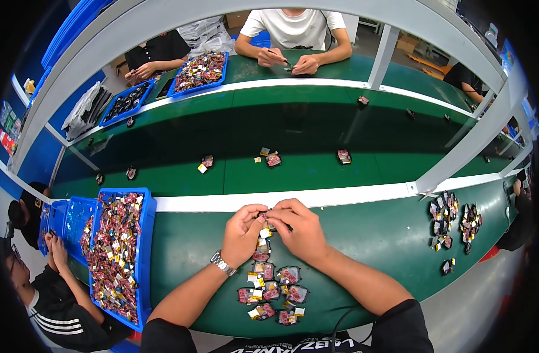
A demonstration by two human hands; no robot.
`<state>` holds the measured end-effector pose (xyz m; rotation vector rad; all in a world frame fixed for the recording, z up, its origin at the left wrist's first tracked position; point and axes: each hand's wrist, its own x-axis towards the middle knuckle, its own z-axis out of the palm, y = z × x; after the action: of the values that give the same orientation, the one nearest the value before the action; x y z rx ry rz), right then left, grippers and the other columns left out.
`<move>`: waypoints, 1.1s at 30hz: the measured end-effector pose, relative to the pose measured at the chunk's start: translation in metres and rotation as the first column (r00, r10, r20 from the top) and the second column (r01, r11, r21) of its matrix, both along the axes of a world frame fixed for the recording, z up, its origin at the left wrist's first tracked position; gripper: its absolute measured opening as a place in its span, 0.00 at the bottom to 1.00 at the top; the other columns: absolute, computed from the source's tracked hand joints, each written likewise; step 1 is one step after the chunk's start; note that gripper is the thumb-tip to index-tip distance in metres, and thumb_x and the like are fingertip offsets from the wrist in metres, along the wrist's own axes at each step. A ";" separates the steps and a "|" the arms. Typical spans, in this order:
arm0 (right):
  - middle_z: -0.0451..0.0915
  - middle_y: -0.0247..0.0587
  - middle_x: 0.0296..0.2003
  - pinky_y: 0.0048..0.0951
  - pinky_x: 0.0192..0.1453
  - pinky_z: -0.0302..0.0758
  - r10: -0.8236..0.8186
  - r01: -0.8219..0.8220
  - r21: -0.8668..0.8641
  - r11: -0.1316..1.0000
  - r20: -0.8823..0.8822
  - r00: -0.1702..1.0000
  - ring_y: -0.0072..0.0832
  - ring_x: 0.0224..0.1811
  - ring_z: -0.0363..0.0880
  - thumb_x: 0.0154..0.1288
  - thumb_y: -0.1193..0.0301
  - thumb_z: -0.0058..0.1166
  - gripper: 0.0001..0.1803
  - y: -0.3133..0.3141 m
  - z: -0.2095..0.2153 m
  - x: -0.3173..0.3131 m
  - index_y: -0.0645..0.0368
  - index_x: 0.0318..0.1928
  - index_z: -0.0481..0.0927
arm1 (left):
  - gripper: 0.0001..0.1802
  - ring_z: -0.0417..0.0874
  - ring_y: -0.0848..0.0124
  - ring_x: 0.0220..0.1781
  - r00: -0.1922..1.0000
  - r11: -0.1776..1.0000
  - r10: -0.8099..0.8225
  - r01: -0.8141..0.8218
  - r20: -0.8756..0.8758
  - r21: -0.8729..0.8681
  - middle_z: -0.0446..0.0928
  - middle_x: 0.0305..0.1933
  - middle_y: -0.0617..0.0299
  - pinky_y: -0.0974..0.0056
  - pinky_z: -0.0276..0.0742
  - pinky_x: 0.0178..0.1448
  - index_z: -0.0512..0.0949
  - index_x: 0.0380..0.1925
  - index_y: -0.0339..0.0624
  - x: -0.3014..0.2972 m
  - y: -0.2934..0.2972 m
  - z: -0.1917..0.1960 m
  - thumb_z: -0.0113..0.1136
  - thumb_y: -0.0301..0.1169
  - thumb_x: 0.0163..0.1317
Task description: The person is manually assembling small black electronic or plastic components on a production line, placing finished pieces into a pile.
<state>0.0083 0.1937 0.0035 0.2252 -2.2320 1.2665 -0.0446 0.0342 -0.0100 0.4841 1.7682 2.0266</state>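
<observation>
Both my hands meet over the green bench, close to its white rail. My left hand (pixel 241 236), with a metal watch on the wrist, is closed with thumb and fingertips on a small electronic module (pixel 263 233); its white and yellow battery-like piece shows below the fingers. My right hand (pixel 300 230) pinches the same module from the right, with a dark bit showing at its fingers. My fingers hide most of it. Just below, between my forearms, lie several similar modules (pixel 270 291) in black frames, with reddish boards and white-yellow pieces, in rough rows.
A blue bin (pixel 146 259) heaped with modules stands left, beside a seated person (pixel 51 300). Two clusters of modules (pixel 443 217) lie on the right. Beyond the rail, a green conveyor (pixel 304 135) carries scattered modules. Across it, a person in white (pixel 293 35) works. Grey frame posts (pixel 458 138) rise right.
</observation>
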 end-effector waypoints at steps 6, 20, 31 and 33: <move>0.80 0.41 0.39 0.28 0.39 0.82 0.032 -0.019 -0.115 0.993 0.119 0.992 0.30 0.35 0.84 0.59 0.81 0.64 0.06 0.001 0.001 -0.001 0.64 0.38 0.83 | 0.15 0.81 0.77 0.48 1.000 0.999 -0.004 0.004 -0.018 -0.037 0.79 0.49 0.59 0.74 0.76 0.47 0.72 0.56 0.31 0.002 0.001 0.006 0.52 0.20 0.70; 0.81 0.44 0.39 0.24 0.43 0.82 0.098 -0.025 -0.285 0.958 0.245 0.964 0.27 0.38 0.86 0.60 0.82 0.62 0.10 0.001 0.003 -0.001 0.67 0.43 0.80 | 0.14 0.82 0.77 0.48 0.999 1.000 -0.014 0.013 -0.049 -0.020 0.80 0.49 0.59 0.72 0.77 0.49 0.73 0.54 0.31 0.003 0.001 0.004 0.53 0.20 0.70; 0.81 0.41 0.38 0.23 0.43 0.81 0.116 -0.051 -0.271 0.961 0.229 0.966 0.23 0.36 0.84 0.60 0.81 0.61 0.08 0.007 0.007 -0.002 0.66 0.41 0.81 | 0.15 0.82 0.73 0.52 0.999 1.000 -0.005 0.004 -0.044 -0.007 0.80 0.52 0.54 0.70 0.79 0.52 0.71 0.56 0.31 0.003 0.003 0.003 0.53 0.20 0.70; 0.81 0.40 0.38 0.23 0.43 0.81 0.064 -0.001 -0.251 0.968 0.243 0.968 0.22 0.37 0.84 0.61 0.82 0.60 0.07 0.018 0.006 -0.011 0.66 0.41 0.81 | 0.16 0.81 0.71 0.54 0.999 0.998 0.017 -0.015 -0.038 0.063 0.80 0.54 0.52 0.68 0.80 0.54 0.70 0.57 0.31 0.000 0.004 0.003 0.53 0.21 0.70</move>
<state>-0.0024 0.2121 0.0097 0.0062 -2.2509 1.6568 -0.0445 0.0379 -0.0067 0.5336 1.7397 2.1028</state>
